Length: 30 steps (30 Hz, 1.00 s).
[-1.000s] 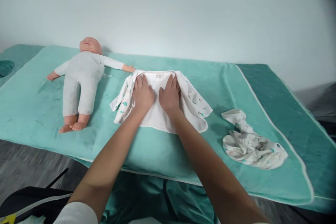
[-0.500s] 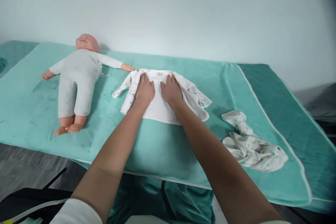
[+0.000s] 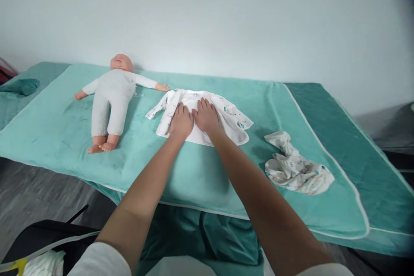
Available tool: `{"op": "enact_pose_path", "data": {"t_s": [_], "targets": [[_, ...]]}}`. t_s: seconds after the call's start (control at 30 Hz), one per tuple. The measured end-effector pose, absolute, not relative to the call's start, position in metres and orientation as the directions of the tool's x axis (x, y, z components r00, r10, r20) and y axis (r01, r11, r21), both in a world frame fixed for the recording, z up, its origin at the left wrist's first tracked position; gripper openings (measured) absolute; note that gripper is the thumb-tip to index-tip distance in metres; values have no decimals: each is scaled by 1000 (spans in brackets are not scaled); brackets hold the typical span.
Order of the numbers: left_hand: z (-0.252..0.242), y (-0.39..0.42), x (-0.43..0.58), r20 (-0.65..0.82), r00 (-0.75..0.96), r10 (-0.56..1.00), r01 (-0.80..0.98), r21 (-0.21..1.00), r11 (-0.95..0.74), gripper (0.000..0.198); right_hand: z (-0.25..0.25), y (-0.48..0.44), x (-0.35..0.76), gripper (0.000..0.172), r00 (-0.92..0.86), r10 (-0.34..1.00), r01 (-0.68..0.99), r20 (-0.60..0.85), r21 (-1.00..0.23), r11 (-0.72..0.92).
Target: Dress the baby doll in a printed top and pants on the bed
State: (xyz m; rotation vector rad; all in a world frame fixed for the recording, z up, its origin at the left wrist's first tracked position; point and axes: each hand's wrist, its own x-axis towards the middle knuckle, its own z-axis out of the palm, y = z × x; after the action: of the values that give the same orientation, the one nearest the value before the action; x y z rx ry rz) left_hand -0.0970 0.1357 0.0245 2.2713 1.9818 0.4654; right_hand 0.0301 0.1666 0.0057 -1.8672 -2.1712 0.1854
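A white baby shirt [image 3: 226,114] with small coloured prints lies spread on a teal blanket [image 3: 200,172]. My left hand [image 3: 181,120] and my right hand [image 3: 205,115] rest flat on its middle, side by side, fingers stretched out and almost touching. A baby doll [image 3: 111,95] in a pale grey suit lies on its back to the left of the shirt, arms out. One doll hand almost reaches the shirt's left sleeve.
A crumpled white printed garment [image 3: 296,168] lies to the right on the blanket. A darker teal cloth [image 3: 343,116] covers the right end. A white wall stands behind. A black object [image 3: 42,237] and a white diaper [image 3: 45,264] sit at the lower left.
My hands have drawn closer together on the shirt. The camera has pulled back and shifted, so the doll and shirt look smaller and farther off.
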Motion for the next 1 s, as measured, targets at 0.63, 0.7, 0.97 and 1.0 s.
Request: {"op": "enact_pose_path", "data": {"t_s": [0.63, 0.7, 0.97, 1.0], "targets": [[31, 81, -104, 83, 64, 994, 968, 236, -82, 52, 12, 57, 37, 60, -384, 917, 877, 106, -269, 398], [31, 83, -104, 88, 50, 995, 970, 234, -69, 52, 12, 36, 48, 56, -400, 908, 835, 123, -359, 416], [32, 88, -102, 89, 34, 995, 973, 223, -53, 50, 32, 73, 153, 45, 335, 833, 806, 441, -592, -11], [32, 88, -102, 89, 34, 995, 973, 225, -53, 50, 31, 78, 164, 49, 413, 833, 808, 368, -571, -148]]}}
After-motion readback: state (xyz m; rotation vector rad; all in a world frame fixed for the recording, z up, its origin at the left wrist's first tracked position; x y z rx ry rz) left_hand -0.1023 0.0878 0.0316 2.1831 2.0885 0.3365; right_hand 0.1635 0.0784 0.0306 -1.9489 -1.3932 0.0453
